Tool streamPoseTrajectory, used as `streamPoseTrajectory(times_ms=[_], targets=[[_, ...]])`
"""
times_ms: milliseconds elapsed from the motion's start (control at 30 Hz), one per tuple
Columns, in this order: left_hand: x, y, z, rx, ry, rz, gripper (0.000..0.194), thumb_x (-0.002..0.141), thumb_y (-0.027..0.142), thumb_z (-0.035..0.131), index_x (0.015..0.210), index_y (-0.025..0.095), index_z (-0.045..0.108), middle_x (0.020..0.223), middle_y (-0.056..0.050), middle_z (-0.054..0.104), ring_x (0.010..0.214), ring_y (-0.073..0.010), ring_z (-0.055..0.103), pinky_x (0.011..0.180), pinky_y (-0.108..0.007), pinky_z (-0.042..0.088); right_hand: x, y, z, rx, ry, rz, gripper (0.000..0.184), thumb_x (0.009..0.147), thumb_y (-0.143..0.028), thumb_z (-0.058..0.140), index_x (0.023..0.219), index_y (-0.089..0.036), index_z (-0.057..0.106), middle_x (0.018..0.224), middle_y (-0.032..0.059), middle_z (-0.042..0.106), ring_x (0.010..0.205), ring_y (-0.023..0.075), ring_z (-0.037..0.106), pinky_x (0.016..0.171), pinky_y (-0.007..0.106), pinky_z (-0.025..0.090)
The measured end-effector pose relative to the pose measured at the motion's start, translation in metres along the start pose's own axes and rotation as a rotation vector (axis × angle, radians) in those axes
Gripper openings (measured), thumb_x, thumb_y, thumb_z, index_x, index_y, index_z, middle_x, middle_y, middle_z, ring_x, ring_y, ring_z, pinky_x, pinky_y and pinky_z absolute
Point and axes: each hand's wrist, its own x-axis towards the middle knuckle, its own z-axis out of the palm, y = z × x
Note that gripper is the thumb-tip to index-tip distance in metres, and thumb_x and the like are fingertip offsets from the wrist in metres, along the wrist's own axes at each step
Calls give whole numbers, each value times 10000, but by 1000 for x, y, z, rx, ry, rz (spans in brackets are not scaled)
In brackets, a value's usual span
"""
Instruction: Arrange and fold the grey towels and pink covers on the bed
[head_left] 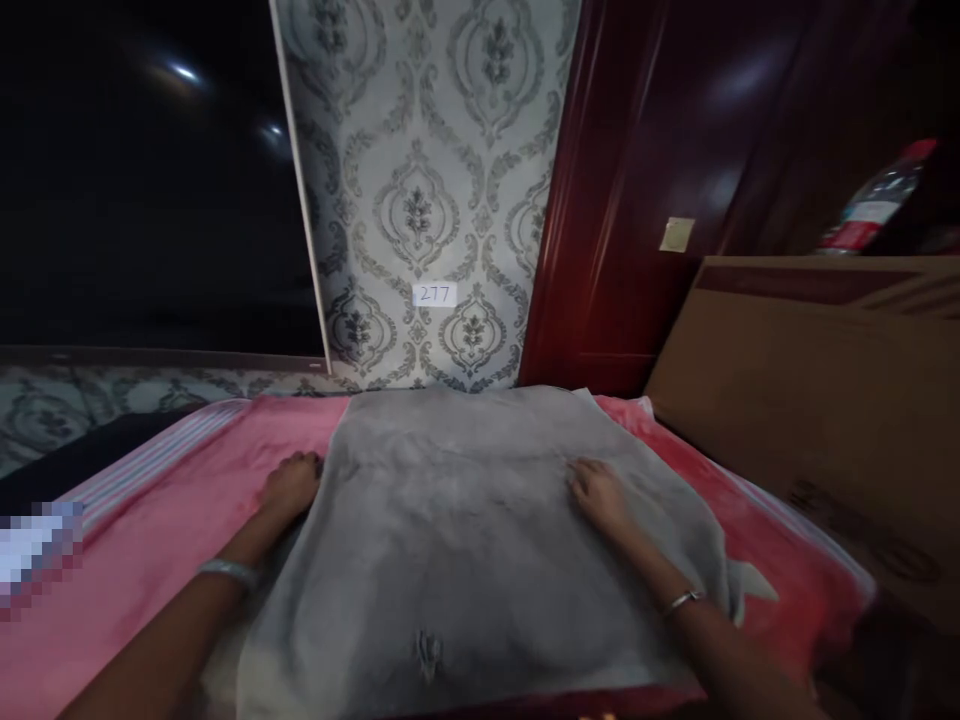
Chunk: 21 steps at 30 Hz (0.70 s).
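Spreading beneath the rest: one pink-and-red cloth (172, 510), striped along both side edges. Item, one grey cloth (465, 550), laid over its middle, reaching the far edge, lightly creased, right edge folded or rumpled. For good handling, I judge, light, even pressure outward from the middle suits it, keeping the pink layer undisturbed. Item, one cardboard box (810, 400), beside the right edge; interior hidden, contents unknown. Item, my left hand (292, 485), at the grey cloth's left edge, fingers partly curled; whether they pinch fabric I cannot tell. Item, my right hand (600, 495), on the grey cloth towards its right edge, fingers loosely bent, grip likewise uncertain. Item, one clear bottle (877, 208), red-capped, at the box's upper edge; fill level unclear.
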Motion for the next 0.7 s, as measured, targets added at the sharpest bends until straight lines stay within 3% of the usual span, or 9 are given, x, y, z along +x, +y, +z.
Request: streamPoseTrajectory(times_ms=[100,200,333,400,500,533,600,700], targets=[[20,17,5,-127,26,17,543,879,424,461,1296,133,651,1236,-207,707,1213,-368,628,971,-441,510,46,-41,23,512,-30,32,345,854,-310,609,1148,-187,744,1273,129,701,1280,314,569,1182,520,350],[33,42,15,-516,22,157,636,927,476,418,1480,175,513,1406,-121,647,1298,-282,597,1053,-372,491,86,-89,48,863,-122,87,399,838,-483,653,1141,-235,734,1194,98,730,1157,303,643,1054,511,495],[13,99,38,-713,-85,532,589,984,499,359,1475,219,522,1493,-96,577,1429,-257,472,1183,-425,390,115,-149,81,1141,-329,196,614,886,-646,571,1338,-234,611,1273,128,690,980,255,715,813,415,596],[-8,131,52,-695,-185,782,504,1001,458,387,1423,252,571,1477,-96,587,1404,-254,492,1186,-443,390,121,-171,94,1260,-398,287,656,863,-644,611,1377,-238,573,1299,121,679,983,244,709,825,404,587],[-34,164,65,-549,-264,1083,342,978,417,502,1222,278,699,1324,-94,673,1338,-285,540,1158,-477,413,123,-189,107,1225,-324,278,602,765,-529,740,1276,-222,653,1175,68,732,1007,235,677,915,391,553],[-36,167,66,-534,-243,1110,310,983,391,499,1174,281,717,1274,-92,693,1309,-284,561,1136,-469,434,123,-189,108,1204,-291,266,560,737,-481,758,1225,-216,685,1118,50,746,1011,234,665,940,386,540],[-30,162,61,-557,-108,1036,327,1004,325,435,1156,285,722,1237,-94,707,1257,-272,593,1092,-451,468,121,-183,106,1183,-252,277,502,726,-435,732,1173,-208,715,1014,27,756,978,234,651,938,383,531],[3,132,40,-481,172,693,372,988,263,402,1208,247,701,1294,-125,686,1261,-294,581,1116,-498,433,113,-156,90,1224,-97,307,539,749,-457,654,1209,-182,710,875,10,736,847,217,640,834,351,536]])
